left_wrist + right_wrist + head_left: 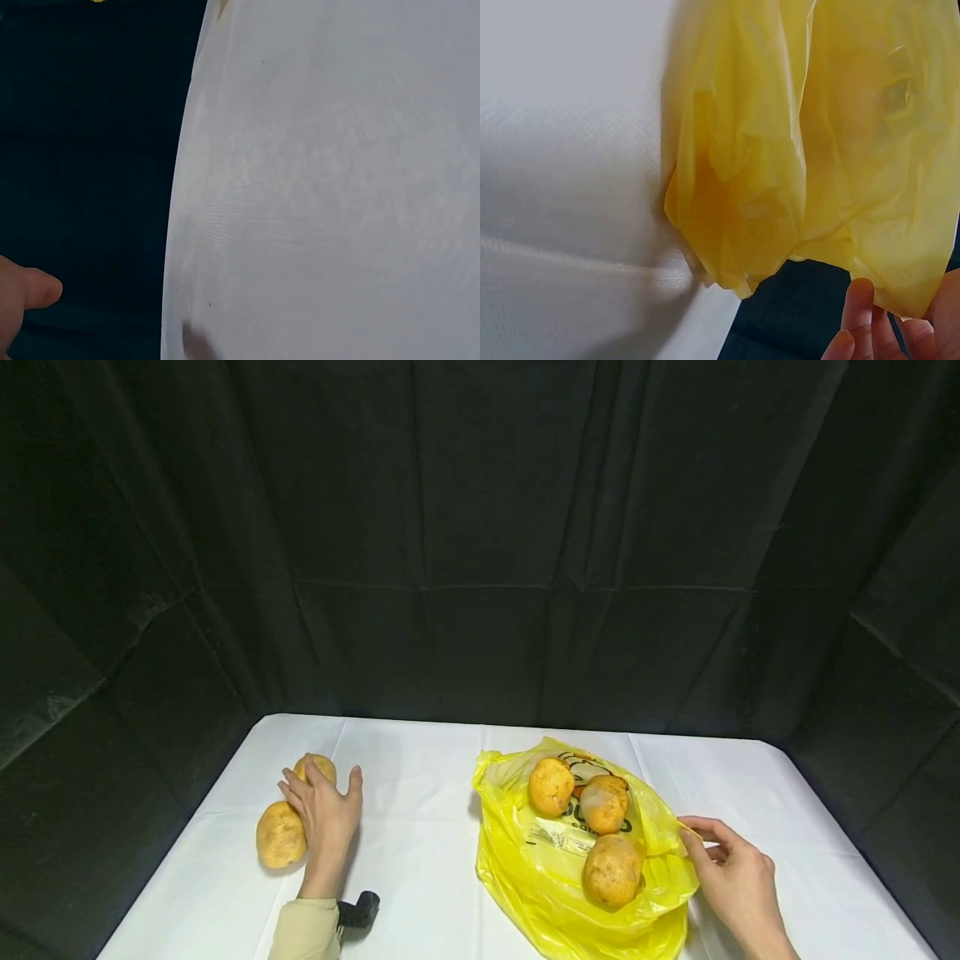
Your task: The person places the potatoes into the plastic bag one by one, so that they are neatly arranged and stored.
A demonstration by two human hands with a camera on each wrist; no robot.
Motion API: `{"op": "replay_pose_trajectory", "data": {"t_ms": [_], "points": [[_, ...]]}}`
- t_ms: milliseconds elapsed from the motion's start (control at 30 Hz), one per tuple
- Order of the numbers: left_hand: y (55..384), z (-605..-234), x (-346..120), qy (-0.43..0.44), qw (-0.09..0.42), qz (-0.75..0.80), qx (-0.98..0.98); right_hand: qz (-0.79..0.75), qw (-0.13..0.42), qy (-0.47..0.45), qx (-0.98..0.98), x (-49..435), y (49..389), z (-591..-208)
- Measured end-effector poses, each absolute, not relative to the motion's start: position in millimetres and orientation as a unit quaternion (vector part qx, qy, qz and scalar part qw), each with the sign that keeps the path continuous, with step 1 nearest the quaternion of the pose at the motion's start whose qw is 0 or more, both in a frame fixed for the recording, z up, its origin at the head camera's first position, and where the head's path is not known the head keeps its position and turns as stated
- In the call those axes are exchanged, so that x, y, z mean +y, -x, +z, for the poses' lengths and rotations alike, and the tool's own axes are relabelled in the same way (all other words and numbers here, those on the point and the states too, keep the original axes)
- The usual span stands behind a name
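Observation:
My left hand (327, 814) reaches over a potato (321, 766) at the table's left, fingers spread and thumb held apart; the hand hides part of that potato. A second potato (281, 836) lies just left of the wrist. On the right, my right hand (738, 878) pinches the edge of a yellow plastic bag (517, 885) between thumb and fingers. Three potatoes (612, 871) sit at the bag's spread opening. The right wrist view shows the crumpled bag (742, 172) hanging by the fingertips (861, 294). In the left wrist view only bits of the left hand (26, 296) appear.
A white cloth covers the table (420, 860), whose far edge meets a black curtain (480, 652). Black fabric also hangs on both sides. A black strap mount (363, 910) juts from the left wrist.

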State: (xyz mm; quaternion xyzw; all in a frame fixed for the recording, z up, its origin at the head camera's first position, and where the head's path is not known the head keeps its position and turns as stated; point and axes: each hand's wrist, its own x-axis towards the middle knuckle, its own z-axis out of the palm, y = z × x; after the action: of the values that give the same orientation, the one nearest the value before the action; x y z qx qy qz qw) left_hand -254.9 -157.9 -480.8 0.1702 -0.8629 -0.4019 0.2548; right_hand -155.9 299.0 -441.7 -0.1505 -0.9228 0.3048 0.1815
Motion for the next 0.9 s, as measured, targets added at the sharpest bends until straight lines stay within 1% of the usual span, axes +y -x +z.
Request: {"op": "replay_pose_trajectory", "data": {"t_ms": [200, 500, 767, 900], "points": [[259.0, -480.8, -158.8, -0.181, 0.226, -0.389, -0.875, 0.307, 0.179, 0.155, -0.922, 298.9, 155.7, -440.8], [265.7, -480.0, -157.2, -0.191, 0.204, -0.367, -0.887, 0.305, 0.189, 0.148, -0.922, 299.9, 155.8, -438.9], [267.7, -478.5, -153.6, -0.195, 0.199, -0.359, -0.891, 0.305, 0.185, 0.151, -0.922, 300.8, 154.3, -438.0], [270.1, -478.5, -153.5, -0.193, 0.217, -0.357, -0.888, 0.306, 0.181, 0.154, -0.922, 301.5, 152.9, -437.8]]}}
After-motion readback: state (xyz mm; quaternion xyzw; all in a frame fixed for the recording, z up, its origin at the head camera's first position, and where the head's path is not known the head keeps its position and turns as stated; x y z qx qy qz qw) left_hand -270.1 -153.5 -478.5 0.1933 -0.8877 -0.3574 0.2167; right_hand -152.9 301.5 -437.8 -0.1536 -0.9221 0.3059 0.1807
